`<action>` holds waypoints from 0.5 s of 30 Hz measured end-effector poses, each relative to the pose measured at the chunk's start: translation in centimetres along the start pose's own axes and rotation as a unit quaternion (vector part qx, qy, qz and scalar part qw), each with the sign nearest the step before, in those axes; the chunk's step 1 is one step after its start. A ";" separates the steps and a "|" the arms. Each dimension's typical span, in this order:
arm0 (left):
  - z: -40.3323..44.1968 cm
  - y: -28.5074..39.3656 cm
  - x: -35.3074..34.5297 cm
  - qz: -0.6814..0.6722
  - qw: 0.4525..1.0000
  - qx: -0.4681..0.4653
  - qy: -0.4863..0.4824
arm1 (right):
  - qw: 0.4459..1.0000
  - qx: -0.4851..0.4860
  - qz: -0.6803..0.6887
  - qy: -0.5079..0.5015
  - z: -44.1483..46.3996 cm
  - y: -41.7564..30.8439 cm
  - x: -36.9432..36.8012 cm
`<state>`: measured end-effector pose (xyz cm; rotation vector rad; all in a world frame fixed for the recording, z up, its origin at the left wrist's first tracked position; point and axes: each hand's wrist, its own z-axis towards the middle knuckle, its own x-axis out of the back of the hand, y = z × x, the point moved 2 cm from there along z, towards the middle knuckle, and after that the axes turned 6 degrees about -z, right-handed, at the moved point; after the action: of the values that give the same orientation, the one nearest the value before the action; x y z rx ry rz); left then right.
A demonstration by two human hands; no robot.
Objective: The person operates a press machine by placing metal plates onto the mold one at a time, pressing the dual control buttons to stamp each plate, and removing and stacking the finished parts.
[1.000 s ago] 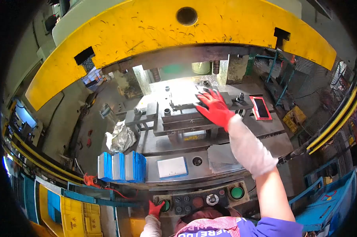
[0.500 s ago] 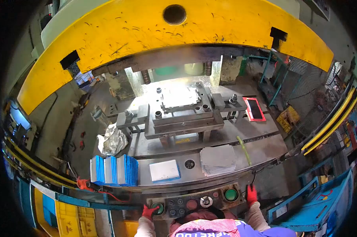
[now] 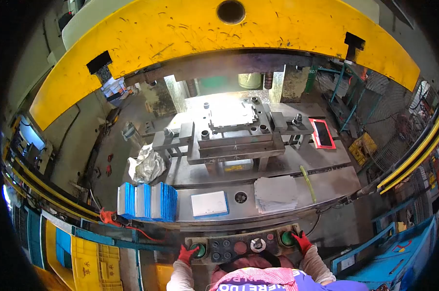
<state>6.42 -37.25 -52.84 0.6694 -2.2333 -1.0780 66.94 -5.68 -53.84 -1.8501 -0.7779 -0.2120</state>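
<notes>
My left hand, in a red glove, rests at the left green button of the control panel, fingers apart and holding nothing. At the right green button is my right hand, also red-gloved, its fingers spread and empty. Beyond the panel, a brightly lit metal plate lies on the lower die. The yellow press ram stands raised above it.
On the press bed stand blue-edged stacks of plates, a white-topped stack, grey sheets, a green strip, a crumpled bag and a phone on a red case. Yellow crates stand at lower left.
My right hand has come back from the die to the right green button. My left hand stays by the left button. The view has shifted a little.
</notes>
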 end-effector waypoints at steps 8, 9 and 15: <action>1.7 -1.6 -0.1 0.032 0.998 0.059 0.004 | 0.996 -0.047 0.000 0.079 -0.5 -0.7 -0.6; 1.9 -1.8 0.0 0.037 0.998 0.059 0.003 | 0.994 -0.049 -0.027 0.093 -0.6 -0.8 -0.6; -1.6 3.5 -0.2 0.108 0.991 0.077 0.007 | 0.988 -0.066 -0.082 0.109 -3.7 -7.4 0.5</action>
<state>6.99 -36.02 -49.20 0.4801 -2.3315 -0.7993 63.69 -7.13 -46.34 -1.8494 -0.7784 -0.5737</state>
